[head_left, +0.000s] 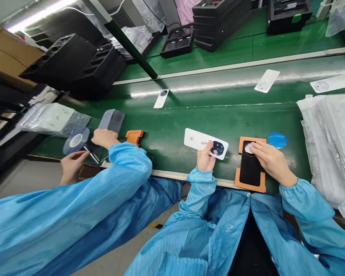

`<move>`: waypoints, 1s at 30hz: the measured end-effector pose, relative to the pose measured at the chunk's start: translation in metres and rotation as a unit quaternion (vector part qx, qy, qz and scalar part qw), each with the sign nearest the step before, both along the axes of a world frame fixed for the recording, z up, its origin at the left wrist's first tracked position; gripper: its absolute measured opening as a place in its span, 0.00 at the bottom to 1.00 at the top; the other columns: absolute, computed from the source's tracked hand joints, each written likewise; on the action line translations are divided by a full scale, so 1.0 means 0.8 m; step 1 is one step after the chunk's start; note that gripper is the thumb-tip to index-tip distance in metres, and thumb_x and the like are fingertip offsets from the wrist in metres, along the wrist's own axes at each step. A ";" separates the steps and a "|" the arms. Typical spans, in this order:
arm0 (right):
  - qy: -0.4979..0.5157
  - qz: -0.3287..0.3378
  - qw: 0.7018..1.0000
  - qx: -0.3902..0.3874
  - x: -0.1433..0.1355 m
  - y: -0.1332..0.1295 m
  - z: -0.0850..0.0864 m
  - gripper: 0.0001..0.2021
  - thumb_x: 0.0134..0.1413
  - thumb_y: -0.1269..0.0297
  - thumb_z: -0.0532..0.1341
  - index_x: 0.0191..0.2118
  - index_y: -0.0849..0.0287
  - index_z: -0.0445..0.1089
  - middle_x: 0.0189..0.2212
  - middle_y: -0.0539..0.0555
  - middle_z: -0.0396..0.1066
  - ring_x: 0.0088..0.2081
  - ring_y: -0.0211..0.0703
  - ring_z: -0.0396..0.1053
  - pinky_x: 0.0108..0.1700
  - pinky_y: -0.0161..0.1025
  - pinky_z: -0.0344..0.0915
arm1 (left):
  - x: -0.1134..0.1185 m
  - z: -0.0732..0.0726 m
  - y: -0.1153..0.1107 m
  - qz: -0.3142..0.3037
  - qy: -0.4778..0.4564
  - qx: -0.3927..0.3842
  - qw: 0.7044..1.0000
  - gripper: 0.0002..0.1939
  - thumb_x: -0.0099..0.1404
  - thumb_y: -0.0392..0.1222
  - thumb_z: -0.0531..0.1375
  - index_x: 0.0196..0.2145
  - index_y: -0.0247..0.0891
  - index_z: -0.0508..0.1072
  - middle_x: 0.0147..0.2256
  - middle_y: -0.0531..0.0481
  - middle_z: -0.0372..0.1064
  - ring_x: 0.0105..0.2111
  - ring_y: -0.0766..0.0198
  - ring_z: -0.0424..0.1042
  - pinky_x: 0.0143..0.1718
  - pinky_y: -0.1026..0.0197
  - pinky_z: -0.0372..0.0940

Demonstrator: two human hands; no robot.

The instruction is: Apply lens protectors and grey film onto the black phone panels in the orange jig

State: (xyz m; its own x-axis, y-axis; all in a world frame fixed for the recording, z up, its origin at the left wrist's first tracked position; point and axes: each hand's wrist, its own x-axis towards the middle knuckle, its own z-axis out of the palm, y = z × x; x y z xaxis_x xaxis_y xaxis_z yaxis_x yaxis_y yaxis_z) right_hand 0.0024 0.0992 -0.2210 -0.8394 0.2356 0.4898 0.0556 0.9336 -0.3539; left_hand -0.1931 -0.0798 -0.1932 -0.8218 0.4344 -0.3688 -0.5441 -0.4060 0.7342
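- Left hand (206,158) is closed in a pinch on a white panel, thumb on its face beside the dark camera circle, above the bench's front edge. Right hand (268,159) is narrow, its fingertips drawn together on a pale disc; whether they grip it or only press it, I cannot tell.
- Green bench (166,145) runs across the view, its pale front edge just before both hands.
- Clear-wrapped stack (333,142) of pale sheets covers the bench's right end, to the right of the right hand.
- Orange fixture (250,187) lies at the bench's front edge, framing a black panel at its top and bottom.
- White panel (196,138) is long, flat and glossy with rounded corners; it carries a small round mark near its left end, faint dark script near the middle and the camera circle (218,148) at its right end. It slants down to the right, reaching out beyond the left hand, to the left of the fixture.
- Black panel (250,170) is matte and upright in view, its upper end under the right fingertips.
- Blue disc (278,140) lies flat just right of the fixture's upper right corner.
- Pale disc (248,148) sits at the black panel's upper end.
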 end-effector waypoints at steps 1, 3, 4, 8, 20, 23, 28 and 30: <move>-0.010 0.012 1.000 0.014 0.002 0.001 -0.003 0.16 0.72 0.69 0.55 0.55 0.53 0.77 0.57 0.54 0.78 0.62 0.53 0.74 0.63 0.52 0.71 | -0.001 0.000 0.000 0.001 0.001 -0.003 1.000 0.27 0.48 0.47 0.81 0.38 0.35 0.73 0.24 0.59 0.68 0.15 0.77 0.63 0.11 0.72 0.42; -0.028 0.029 0.999 0.022 0.007 0.004 -0.007 0.17 0.71 0.69 0.56 0.58 0.53 0.76 0.58 0.55 0.77 0.64 0.55 0.71 0.66 0.57 0.69 | -0.003 0.000 0.000 0.002 0.005 -0.005 1.000 0.28 0.49 0.49 0.80 0.40 0.35 0.73 0.25 0.59 0.69 0.15 0.77 0.62 0.11 0.71 0.43; -0.039 0.036 0.998 0.017 0.009 0.005 -0.007 0.18 0.71 0.69 0.56 0.60 0.53 0.75 0.59 0.56 0.77 0.65 0.56 0.70 0.67 0.59 0.67 | -0.004 0.000 0.000 0.000 0.007 -0.004 1.000 0.28 0.50 0.48 0.80 0.42 0.35 0.73 0.25 0.59 0.69 0.16 0.77 0.63 0.11 0.71 0.44; -0.088 0.064 0.994 -0.025 0.007 0.013 0.000 0.20 0.70 0.68 0.55 0.63 0.52 0.72 0.62 0.56 0.73 0.70 0.59 0.63 0.70 0.67 0.61 | -0.001 0.004 0.004 -0.035 0.025 0.005 0.999 0.29 0.49 0.44 0.80 0.44 0.35 0.74 0.29 0.57 0.72 0.19 0.74 0.68 0.13 0.70 0.50; -0.164 0.070 0.978 -0.107 0.005 0.042 0.007 0.34 0.61 0.78 0.51 0.68 0.42 0.67 0.76 0.50 0.49 0.78 0.64 0.39 0.71 0.77 0.49 | 0.008 -0.004 0.012 -0.040 0.032 -0.027 0.998 0.30 0.51 0.45 0.79 0.49 0.38 0.75 0.33 0.53 0.75 0.24 0.71 0.72 0.19 0.70 0.57; -0.111 0.036 0.989 -0.092 0.014 0.026 0.009 0.29 0.65 0.74 0.53 0.68 0.48 0.67 0.74 0.54 0.55 0.77 0.64 0.44 0.72 0.73 0.52 | 0.009 0.000 0.014 -0.047 0.041 -0.026 0.998 0.28 0.51 0.45 0.78 0.47 0.37 0.76 0.32 0.54 0.74 0.23 0.72 0.71 0.18 0.70 0.56; -0.114 0.043 0.991 -0.057 0.017 0.004 0.005 0.21 0.69 0.70 0.55 0.63 0.51 0.72 0.67 0.57 0.68 0.72 0.62 0.58 0.70 0.69 0.57 | 0.014 0.012 0.022 -0.073 0.059 -0.029 0.995 0.24 0.48 0.44 0.79 0.39 0.34 0.76 0.31 0.53 0.72 0.22 0.73 0.69 0.15 0.71 0.53; -0.113 0.050 0.990 -0.070 0.014 0.005 -0.001 0.23 0.68 0.74 0.53 0.62 0.50 0.72 0.67 0.56 0.67 0.72 0.59 0.59 0.71 0.69 0.56 | 0.017 0.015 0.025 -0.071 0.057 -0.026 0.995 0.25 0.48 0.44 0.79 0.39 0.34 0.77 0.32 0.53 0.72 0.22 0.74 0.69 0.15 0.71 0.54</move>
State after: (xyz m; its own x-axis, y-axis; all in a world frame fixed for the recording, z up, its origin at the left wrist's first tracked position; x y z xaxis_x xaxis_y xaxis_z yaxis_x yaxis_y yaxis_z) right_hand 0.0136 0.1036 -0.2216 -0.9461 0.1988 0.2556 0.0585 0.8814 -0.4688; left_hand -0.1796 -0.0595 -0.1816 -0.7908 0.5323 -0.3021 -0.5057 -0.2902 0.8124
